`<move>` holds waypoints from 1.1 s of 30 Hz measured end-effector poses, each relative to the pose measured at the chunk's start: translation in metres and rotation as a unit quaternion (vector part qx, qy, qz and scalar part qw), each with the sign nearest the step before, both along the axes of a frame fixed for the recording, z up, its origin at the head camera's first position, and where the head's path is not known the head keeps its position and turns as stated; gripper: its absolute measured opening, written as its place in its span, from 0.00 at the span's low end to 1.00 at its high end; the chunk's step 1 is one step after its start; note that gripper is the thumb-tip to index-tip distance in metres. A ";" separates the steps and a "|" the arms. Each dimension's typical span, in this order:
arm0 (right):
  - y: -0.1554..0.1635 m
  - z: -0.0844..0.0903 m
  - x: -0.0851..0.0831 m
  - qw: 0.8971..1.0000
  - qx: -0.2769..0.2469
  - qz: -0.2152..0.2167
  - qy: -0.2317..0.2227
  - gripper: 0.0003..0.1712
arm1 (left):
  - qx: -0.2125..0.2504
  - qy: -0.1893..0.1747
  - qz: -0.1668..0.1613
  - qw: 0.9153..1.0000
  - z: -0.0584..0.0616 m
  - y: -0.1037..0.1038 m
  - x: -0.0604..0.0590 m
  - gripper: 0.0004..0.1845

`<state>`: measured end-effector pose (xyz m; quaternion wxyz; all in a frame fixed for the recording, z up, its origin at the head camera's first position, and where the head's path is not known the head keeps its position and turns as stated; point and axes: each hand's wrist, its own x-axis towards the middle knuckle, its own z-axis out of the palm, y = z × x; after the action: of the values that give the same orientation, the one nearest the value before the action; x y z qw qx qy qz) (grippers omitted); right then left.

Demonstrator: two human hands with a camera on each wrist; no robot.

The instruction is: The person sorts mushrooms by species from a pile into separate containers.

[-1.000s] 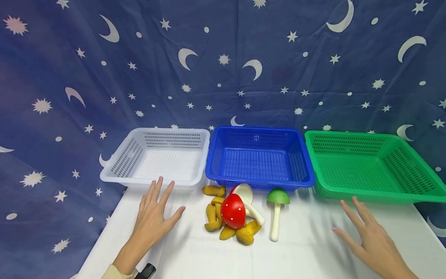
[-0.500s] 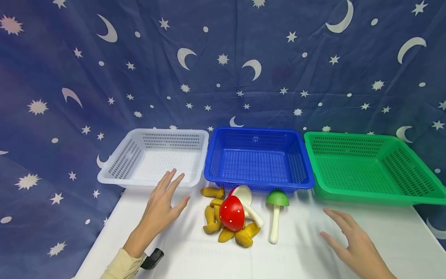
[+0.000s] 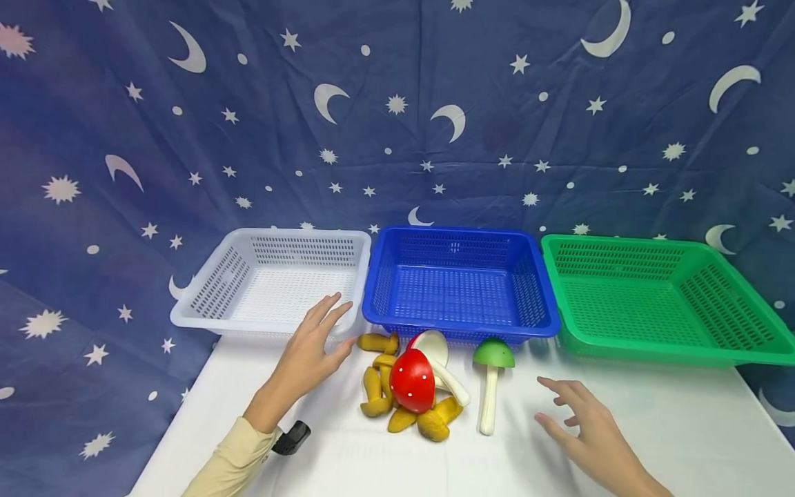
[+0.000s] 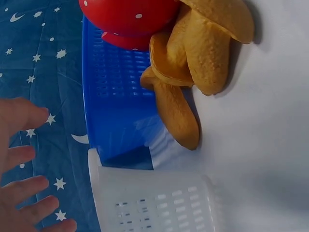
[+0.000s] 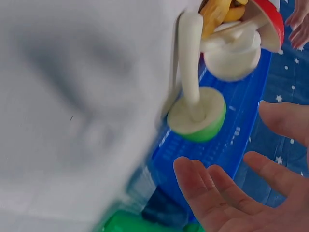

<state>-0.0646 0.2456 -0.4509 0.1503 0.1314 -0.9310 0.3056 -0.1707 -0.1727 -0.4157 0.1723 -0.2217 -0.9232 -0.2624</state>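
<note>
A pile of toy mushrooms lies at the middle of the white table. Red-capped mushrooms with white dots (image 3: 413, 379) rest on several brown mushrooms (image 3: 433, 425). To the right of them lies a green-capped mushroom (image 3: 493, 353) with a long white stem. My left hand (image 3: 308, 355), fingers spread, hovers left of the pile near the white basket's front rim; it holds nothing. Right of the green-capped mushroom, my right hand (image 3: 586, 431) hangs above the table with loosely bent fingers and nothing in them. The right wrist view shows its fingers (image 5: 231, 188) apart from the green-capped mushroom.
Behind the mushrooms stand three plastic baskets in a row: white (image 3: 205, 322) at left, blue (image 3: 462, 327) in the middle, green (image 3: 658, 353) at right. Nothing shows inside them. A dark blue curtain (image 3: 373, 90) with moons and stars hangs behind and at the left.
Both hands have moved inward: the left hand to the right, toward the brown mushrooms, and the right hand to the left, toward the green-capped mushroom. The mushrooms and baskets stay in place.
</note>
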 end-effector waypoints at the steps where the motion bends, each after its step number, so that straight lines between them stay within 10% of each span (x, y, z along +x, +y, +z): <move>1: -0.003 -0.001 -0.001 1.000 -0.001 0.002 -0.003 0.29 | 0.000 -0.001 -0.004 1.000 0.000 0.001 -0.002 0.30; 19: -0.050 -0.028 -0.020 0.987 -0.041 -0.006 -0.155 0.32 | -0.013 -0.022 -0.035 0.999 -0.022 0.019 -0.035 0.22; 33: -0.077 -0.049 -0.038 0.977 -0.096 -0.060 -0.178 0.26 | 0.021 0.063 -0.037 0.997 -0.042 0.022 -0.045 0.16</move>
<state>-0.1021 0.1685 -0.5001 0.0121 0.0033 -0.9153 0.4027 -0.2155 -0.1503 -0.4581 0.2250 -0.2684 -0.8958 -0.2735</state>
